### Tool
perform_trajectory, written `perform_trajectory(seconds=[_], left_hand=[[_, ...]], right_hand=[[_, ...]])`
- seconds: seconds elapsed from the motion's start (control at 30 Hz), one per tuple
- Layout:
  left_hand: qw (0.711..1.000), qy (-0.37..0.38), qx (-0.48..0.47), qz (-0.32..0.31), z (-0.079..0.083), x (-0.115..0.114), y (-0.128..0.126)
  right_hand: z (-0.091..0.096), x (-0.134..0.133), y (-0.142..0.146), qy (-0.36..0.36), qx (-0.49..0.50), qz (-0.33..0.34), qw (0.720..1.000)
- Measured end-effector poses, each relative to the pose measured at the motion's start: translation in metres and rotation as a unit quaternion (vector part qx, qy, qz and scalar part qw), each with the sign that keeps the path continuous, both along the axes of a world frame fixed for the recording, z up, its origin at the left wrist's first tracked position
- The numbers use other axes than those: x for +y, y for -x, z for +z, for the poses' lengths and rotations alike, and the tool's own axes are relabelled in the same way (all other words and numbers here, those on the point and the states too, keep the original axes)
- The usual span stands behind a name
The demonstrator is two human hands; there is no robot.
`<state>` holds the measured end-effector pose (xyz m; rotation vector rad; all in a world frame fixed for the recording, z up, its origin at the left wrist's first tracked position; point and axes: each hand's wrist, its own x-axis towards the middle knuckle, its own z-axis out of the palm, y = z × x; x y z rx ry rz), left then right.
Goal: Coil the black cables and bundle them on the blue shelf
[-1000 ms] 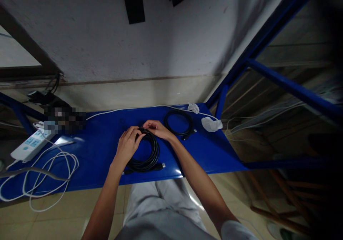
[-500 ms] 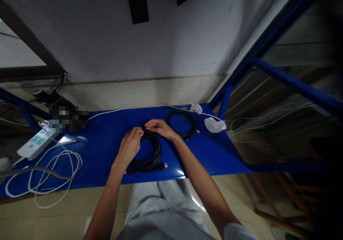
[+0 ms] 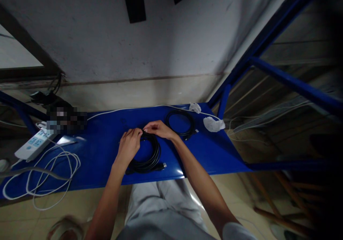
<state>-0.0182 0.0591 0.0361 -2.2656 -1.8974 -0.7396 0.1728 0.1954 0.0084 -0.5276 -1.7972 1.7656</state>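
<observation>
A thick coil of black cable (image 3: 152, 158) lies on the blue table (image 3: 96, 161) in front of me, with a metal-tipped plug (image 3: 162, 166) at its lower right. My left hand (image 3: 130, 143) is closed at the coil's upper left, fingers bent and thumb tucked in. From the right, my right hand (image 3: 158, 129) pinches at the top of the same coil. The fingertips of both hands almost meet there. Whether a small tie sits between them is too small to tell.
A second, thinner black cable coil (image 3: 191, 133) lies behind to the right, near crumpled white pieces (image 3: 213, 124). At left are a white power strip (image 3: 34, 144) and a loose white cord (image 3: 76, 161). Blue frame bars (image 3: 224, 100) rise at the right. A blurred rounded thing (image 3: 64, 229) is on the floor.
My fingertips have shifted slightly at the top of the coil, both hands still closed there. A blurred rounded thing has appeared on the floor at lower left. The view has moved a little.
</observation>
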Motion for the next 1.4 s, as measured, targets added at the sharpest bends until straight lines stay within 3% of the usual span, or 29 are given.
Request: perform_trajectory(seconds=[0.33, 0.7, 1.0, 1.4], left_hand=[[1.000, 0.005, -0.028, -0.001, -0.008, 0.001, 0.001], [0.999, -0.013, -0.052, -0.012, -0.006, -0.001, 0.001], [0.996, -0.023, -0.081, -0.036, -0.002, -0.001, -0.006], [0.983, 0.022, -0.180, 0.021, -0.011, 0.005, -0.009]], right_hand=[[0.000, -0.003, 0.001, -0.055, -0.018, 0.012, 0.998], [-0.013, -0.007, 0.010, -0.104, -0.017, -0.022, 0.994], [-0.013, -0.010, 0.011, -0.134, -0.039, -0.040, 0.989], [-0.009, -0.008, 0.009, -0.157, -0.037, -0.033, 0.986]])
